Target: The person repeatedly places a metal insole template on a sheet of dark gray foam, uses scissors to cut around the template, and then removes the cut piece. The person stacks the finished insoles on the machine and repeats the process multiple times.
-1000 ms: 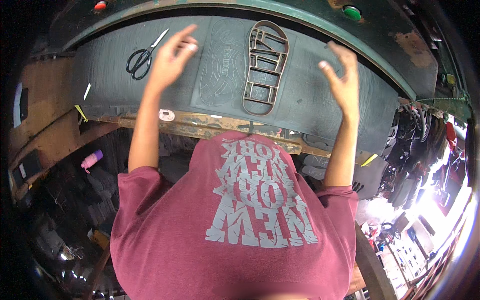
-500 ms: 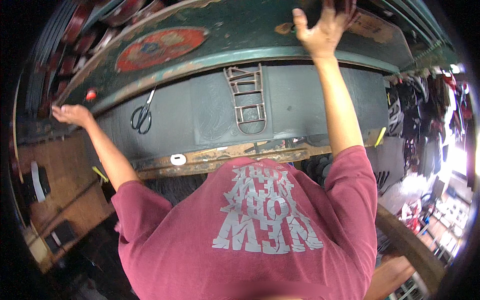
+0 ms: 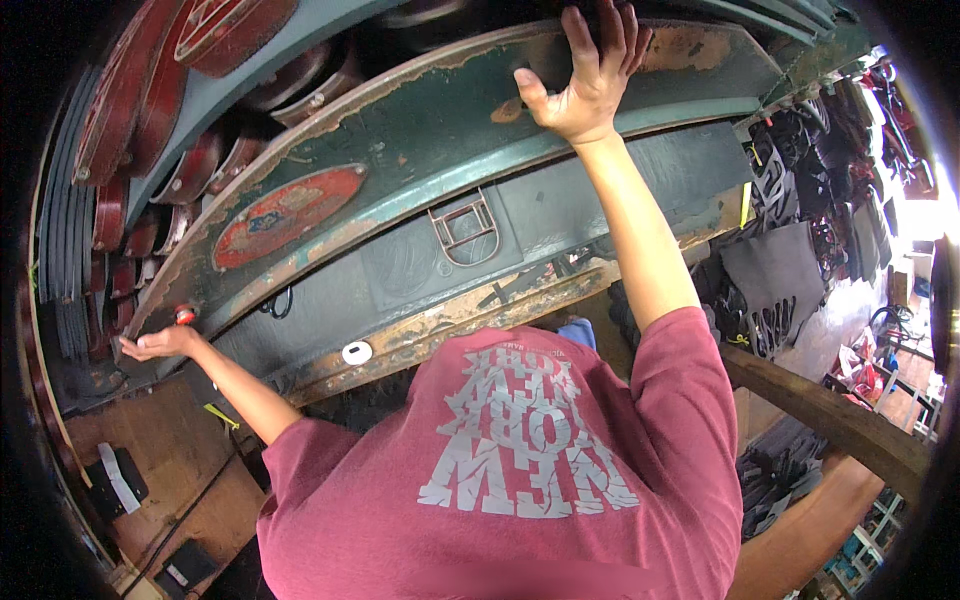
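Right hand: spread against green beam.
Left hand: fingers extended beside red button.
Metal frame: on dark sheet, partly hidden by beam.
Beam: apparently being positioned; next move calls for steady hands.

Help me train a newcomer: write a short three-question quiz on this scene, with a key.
1. Which of these is nearest the left hand?
A. Scissors
B. White oval object
C. Red knob

2. True or false: the green beam hides part of the metal frame from view.

3. Fill in "spread" or "clenched": the fingers of the right hand are ____.

Key: 1. C; 2. True; 3. spread.
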`<state>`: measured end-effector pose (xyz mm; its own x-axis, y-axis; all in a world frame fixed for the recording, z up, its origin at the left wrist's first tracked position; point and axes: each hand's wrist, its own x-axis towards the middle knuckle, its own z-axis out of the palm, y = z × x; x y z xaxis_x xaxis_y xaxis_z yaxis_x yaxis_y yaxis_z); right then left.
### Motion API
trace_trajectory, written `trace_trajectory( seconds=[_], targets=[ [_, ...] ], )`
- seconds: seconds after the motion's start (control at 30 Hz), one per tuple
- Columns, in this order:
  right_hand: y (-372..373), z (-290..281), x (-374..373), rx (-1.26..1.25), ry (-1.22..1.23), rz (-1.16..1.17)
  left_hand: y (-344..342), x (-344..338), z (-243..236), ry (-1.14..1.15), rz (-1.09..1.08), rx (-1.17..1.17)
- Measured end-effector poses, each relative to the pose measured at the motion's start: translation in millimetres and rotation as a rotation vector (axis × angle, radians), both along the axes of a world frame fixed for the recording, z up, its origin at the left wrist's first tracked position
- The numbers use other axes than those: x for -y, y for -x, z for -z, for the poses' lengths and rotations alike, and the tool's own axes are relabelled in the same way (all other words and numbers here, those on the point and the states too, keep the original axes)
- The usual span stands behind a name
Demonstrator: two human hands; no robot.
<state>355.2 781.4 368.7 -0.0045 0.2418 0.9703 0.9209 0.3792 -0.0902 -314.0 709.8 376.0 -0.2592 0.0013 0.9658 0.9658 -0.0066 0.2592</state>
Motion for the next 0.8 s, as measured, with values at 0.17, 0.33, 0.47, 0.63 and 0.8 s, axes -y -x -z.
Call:
trace_trajectory(
  seconds=[0.17, 0.33, 0.47, 0.63, 0.8],
  targets=[
    [-5.7, 1.6, 16.5, 0.042, -0.127, 0.033, 35.0, 16.2, 13.5, -0.051, -0.062, -0.036],
    [-0.6, 7.5, 27.8, 0.02, 0.066, 0.055, 52.7, -0.4, 31.9, -0.164, 0.096, -0.115],
    [4.6, 11.3, 13.1, -0.048, 0.155, -0.031, 10.6, -54.1, 63.1, -0.077, 0.116, -0.001],
    [5.3, 25.1, 2.9, -0.065, 0.076, -0.005, -20.1, -87.6, 74.0, -0.083, 0.138, 0.057],
    [5.4, 28.3, 11.3, -0.069, 0.042, 0.0, -27.1, -96.4, 63.9, -0.11, 0.131, 0.086]
  ],
)
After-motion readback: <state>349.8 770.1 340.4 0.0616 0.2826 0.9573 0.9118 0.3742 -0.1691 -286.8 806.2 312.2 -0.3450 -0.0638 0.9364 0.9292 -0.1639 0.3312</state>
